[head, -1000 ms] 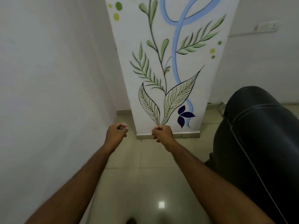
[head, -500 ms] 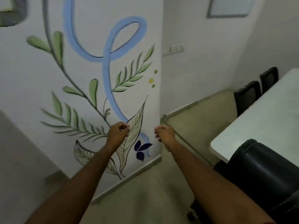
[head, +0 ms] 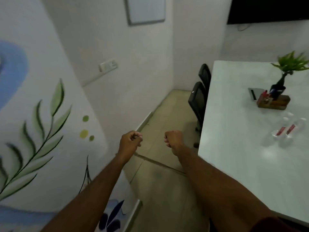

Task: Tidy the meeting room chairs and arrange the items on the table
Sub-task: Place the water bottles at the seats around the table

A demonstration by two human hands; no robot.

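Currently, head view only.

Hands: left hand (head: 129,141) and right hand (head: 173,141) are both raised ahead of the body over the floor (head: 160,124). On each the fingers are curled into a loose fist with nothing held. The hands are apart and touch nothing.

Task items: the white table (head: 234,139) lies at 3 o'clock from the hands, with its long axis running roughly 6 to 12 o'clock. Its near-left edge is just beside the right forearm, so the right hand is the nearer one.

Two black chairs stand at 1 o'clock, tucked against the table's left edge. The near chair (head: 197,99) sits in front of the far chair (head: 205,76).

On the table, at 2 o'clock:
- a wooden tray (head: 275,105) carrying a dark bottle with a green plant (head: 282,77)
- a flat grey card (head: 252,93) just beside the tray
- two clear bottles with red labels (head: 284,129), nearer than the tray; they are blurred and I cannot tell whether they are upright or lying

Room to move: a floor strip runs toward 12 o'clock between the painted mural wall (head: 41,123) at 9 o'clock and the table edge. It is narrow alongside the chairs.

Judgement: reaching the tabletop items calls for a turn toward 3 o'clock, probably led by the right hand. The table edge is the thing to clear.
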